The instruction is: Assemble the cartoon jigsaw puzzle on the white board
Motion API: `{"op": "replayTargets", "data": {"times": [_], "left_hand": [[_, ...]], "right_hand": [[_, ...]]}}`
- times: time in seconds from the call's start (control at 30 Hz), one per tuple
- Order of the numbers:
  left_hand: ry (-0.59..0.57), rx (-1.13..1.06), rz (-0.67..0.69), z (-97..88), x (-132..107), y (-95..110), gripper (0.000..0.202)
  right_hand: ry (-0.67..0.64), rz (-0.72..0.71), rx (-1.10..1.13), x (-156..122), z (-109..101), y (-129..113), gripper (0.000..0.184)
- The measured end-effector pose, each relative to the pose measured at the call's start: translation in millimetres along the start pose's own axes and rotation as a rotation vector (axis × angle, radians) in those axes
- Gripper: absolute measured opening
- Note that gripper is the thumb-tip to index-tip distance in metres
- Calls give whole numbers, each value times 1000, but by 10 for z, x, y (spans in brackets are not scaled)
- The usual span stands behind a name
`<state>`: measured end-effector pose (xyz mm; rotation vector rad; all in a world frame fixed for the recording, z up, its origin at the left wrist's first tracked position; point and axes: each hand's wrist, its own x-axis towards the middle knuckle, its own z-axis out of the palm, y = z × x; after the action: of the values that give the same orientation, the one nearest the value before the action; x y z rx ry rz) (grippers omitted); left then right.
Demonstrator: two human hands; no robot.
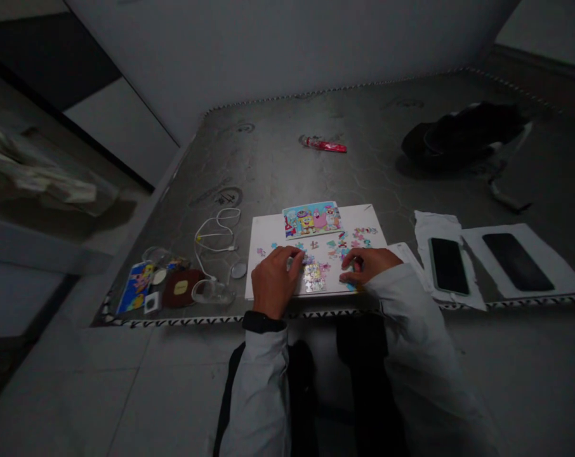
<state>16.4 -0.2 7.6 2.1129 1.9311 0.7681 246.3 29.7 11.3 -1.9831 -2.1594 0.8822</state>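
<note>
A partly joined jigsaw puzzle [315, 278] lies on a white board [263, 230], between my two hands. At its left edge, my left hand [274, 277] rests with bent fingers. Its thumb and index fingertips come close together beside the puzzle, and whatever they may hold is too small to make out. My right hand [372, 263] is over loose puzzle pieces [361, 240] on the right, its thumb and index finger apart with nothing visible between them. Behind the pieces lies a colourful cartoon picture card [312, 219].
Left of the board are a white cable [204, 254], a clear cup [211, 292], a brown pouch [180, 287] and a blue picture packet [136, 285]. Two phones [448, 266] [516, 261] lie to the right. Farther back are a red-handled tool [332, 146] and a black cap [452, 136].
</note>
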Motion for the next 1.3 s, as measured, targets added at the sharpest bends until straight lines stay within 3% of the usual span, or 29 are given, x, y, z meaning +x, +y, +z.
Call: {"op": "replayTargets", "data": {"times": [0.13, 0.27, 1.0, 1.17, 1.3], "left_hand": [[75, 13, -194, -49, 5, -51, 23], [74, 30, -354, -111, 0, -138, 22], [193, 5, -509, -217, -88, -530, 20], [151, 17, -521, -300, -87, -502, 17], [-41, 58, -544, -403, -127, -451, 19]], "right_hand": [[-29, 10, -50, 23, 3, 42, 22], [-43, 30, -50, 60, 42, 80, 21], [-49, -13, -48, 115, 100, 41, 16], [-47, 14, -64, 103, 105, 6, 16], [-38, 5, -66, 90, 102, 0, 16]]}}
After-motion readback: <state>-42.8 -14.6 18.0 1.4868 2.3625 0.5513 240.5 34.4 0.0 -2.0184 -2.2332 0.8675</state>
